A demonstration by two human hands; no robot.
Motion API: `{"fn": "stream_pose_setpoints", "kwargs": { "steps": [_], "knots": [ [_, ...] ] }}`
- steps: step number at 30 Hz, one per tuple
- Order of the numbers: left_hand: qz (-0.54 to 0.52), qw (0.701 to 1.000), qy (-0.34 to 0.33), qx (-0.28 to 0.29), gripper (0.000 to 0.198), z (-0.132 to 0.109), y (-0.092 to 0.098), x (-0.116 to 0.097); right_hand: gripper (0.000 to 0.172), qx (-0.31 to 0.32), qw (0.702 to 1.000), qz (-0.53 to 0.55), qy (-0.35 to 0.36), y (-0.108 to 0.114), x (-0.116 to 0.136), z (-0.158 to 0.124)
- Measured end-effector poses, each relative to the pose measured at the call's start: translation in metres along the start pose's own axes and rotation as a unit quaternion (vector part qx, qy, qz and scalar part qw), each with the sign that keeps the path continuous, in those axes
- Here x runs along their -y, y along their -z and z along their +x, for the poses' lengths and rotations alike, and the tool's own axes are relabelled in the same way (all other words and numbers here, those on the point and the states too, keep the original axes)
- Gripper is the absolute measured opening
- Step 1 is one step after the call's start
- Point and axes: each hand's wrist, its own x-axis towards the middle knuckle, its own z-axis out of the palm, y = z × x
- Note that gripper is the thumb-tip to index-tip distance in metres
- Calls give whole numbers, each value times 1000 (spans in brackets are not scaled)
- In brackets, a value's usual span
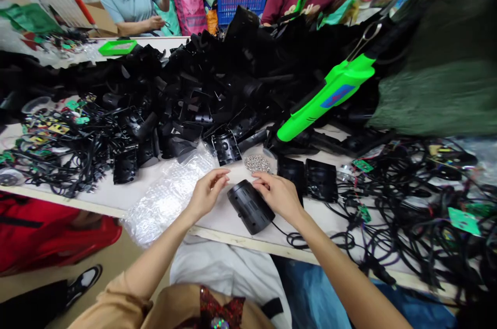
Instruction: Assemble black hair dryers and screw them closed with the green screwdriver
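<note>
A black plastic housing (251, 207) with slots, like a small appliance body, lies tilted on the table with a black cord (295, 238) at its lower right. My left hand (207, 191) is just left of it, thumb and fingertips drawn together; whether something small is between them is hidden. Over the housing's upper right edge, my right hand (277, 194) has its fingers curled in and appears to touch it; what its fingertips hold, if anything, cannot be made out. A pile of small metal screws (257, 163) lies just beyond both hands.
Black shell parts (225, 147) are heaped across the table's back. A bright green electric screwdriver (326, 96) hangs above, at the right. Tangled cords with circuit boards (464, 220) cover the right side; more cords (77, 147) lie left. Bubble wrap (166, 194) overhangs the front edge. Two people sit opposite.
</note>
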Motion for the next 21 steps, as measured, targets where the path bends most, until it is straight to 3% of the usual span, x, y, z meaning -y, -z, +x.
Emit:
{"fn": "stream_pose_setpoints", "kwargs": {
  "steps": [6, 13, 21],
  "knots": [
    [1, 999, 20, -27, 20, -37, -14, 12, 27, 3, 998, -57, 14, -3, -1, -3],
    [-52, 997, 20, -48, 18, -45, -28, 19, 33, 23, 995, -96, 29, -2, 3, -10],
    [74, 981, -127, -124, 11, -35, -30, 25, 44, 52, 996, -55, 40, -8, 7, -30]
  ]
}}
